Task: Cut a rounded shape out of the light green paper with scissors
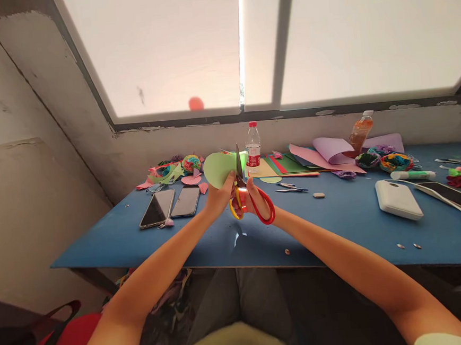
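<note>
My left hand (pixel 221 195) pinches rounded pale-green paper (pixel 216 169); my right hand (pixel 257 199), beside it, grips red-and-yellow-handled metal scissors (pixel 239 164). I'd turn the paper, blades steady; contact looks unclear from here.

The left hand (pixel 221 195) partly hides green paper (pixel 216 168).

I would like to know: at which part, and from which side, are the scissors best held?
Probably by the red loop and yellow loop, coming from the near side, as the right hand does. These loops form the lower end, nearer the person, while the blades point upward at the green paper, close to the left hand, so the blades are better avoided.
</note>
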A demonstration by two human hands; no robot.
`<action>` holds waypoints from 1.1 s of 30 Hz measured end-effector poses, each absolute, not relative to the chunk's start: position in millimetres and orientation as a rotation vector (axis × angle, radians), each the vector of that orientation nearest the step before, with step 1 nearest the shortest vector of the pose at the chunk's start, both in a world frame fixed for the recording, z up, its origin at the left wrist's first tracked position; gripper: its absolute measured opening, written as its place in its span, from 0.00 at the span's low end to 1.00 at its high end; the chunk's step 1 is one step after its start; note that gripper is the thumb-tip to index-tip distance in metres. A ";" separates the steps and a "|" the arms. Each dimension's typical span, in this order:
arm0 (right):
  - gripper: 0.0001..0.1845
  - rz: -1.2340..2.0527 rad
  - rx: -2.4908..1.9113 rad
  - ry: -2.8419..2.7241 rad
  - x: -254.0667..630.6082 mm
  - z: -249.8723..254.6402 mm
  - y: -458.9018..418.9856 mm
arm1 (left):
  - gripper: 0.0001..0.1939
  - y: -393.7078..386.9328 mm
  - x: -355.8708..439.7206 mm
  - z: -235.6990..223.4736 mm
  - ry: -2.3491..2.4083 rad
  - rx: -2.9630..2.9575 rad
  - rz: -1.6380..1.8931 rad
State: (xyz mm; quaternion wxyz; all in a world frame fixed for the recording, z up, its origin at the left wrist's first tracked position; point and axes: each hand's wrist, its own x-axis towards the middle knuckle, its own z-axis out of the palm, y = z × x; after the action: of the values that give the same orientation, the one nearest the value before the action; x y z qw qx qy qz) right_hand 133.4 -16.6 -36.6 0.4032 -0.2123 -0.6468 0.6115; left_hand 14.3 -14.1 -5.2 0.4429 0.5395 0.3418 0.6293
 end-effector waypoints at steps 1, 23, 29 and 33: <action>0.43 1.541 -0.536 -1.637 133.4 -36.7 -16.5 | 0.24 -13.9 14.3 -5.3 0.838 1.382 1.547; 0.40 1.539 -0.721 -1.497 130.6 -36.5 -21.7 | 0.21 -7.2 10.0 -6.2 0.811 1.548 1.436; 0.40 1.510 -0.814 -1.413 128.9 -42.0 -22.7 | 0.20 -4.3 8.4 -7.8 0.822 1.584 1.424; 0.39 1.508 -0.865 -1.384 130.6 -42.9 -23.2 | 0.19 -3.2 7.5 -6.7 0.817 1.599 1.401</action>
State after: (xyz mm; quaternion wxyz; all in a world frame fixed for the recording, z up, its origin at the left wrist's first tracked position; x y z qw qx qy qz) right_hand 130.6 -23.2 -42.9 0.4437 -0.3489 -0.5583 0.6080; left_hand 7.5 -3.2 -6.7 0.4189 0.6374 0.3256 0.5587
